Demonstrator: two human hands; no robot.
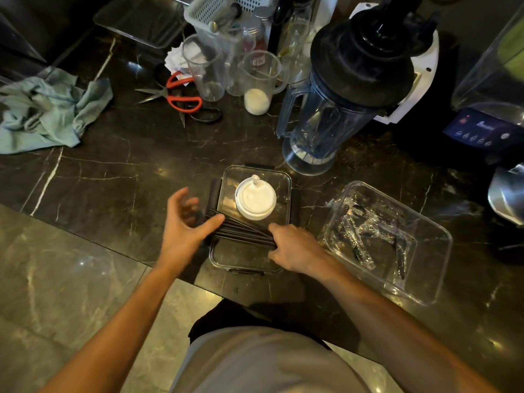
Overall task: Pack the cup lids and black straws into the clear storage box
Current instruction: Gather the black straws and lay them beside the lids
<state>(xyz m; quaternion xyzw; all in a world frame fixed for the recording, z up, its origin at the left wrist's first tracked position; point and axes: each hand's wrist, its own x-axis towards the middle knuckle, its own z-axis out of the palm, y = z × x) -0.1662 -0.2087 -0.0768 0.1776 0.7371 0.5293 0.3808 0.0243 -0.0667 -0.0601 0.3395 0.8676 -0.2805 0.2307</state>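
A clear storage box [241, 258] with black side clips sits on the dark marble counter near its front edge. A stack of white cup lids [255, 198] lies in its far half. A bundle of black straws [243, 230] lies slantwise across the box's middle, over both side rims. My left hand [184, 225] is at the bundle's left end, thumb against the straws and fingers spread and blurred. My right hand [295, 246] grips the bundle's right end with curled fingers.
A second clear container [425, 279] holding crumpled plastic wrappers stands to the right. A blender jug [326, 123] stands just behind the box, with measuring cups [258, 80], orange scissors [181, 100] and a green cloth [48, 109] farther back and left.
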